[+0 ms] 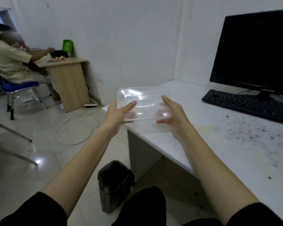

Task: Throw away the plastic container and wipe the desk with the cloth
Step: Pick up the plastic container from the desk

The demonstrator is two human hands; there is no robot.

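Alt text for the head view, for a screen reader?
The left hand and right hand hold a clear container by its ends over the corner of a white desk. A bin stands on the floor below; the desk bears dark specks, a keyboard and a monitor.

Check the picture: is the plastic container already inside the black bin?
No: the left hand and right hand hold the plastic container over the desk, while the black bin stands on the floor.

A black keyboard (245, 103) and a dark monitor (252, 51) are carried by the white desk (191, 95), which is dotted with dark specks (245, 129).
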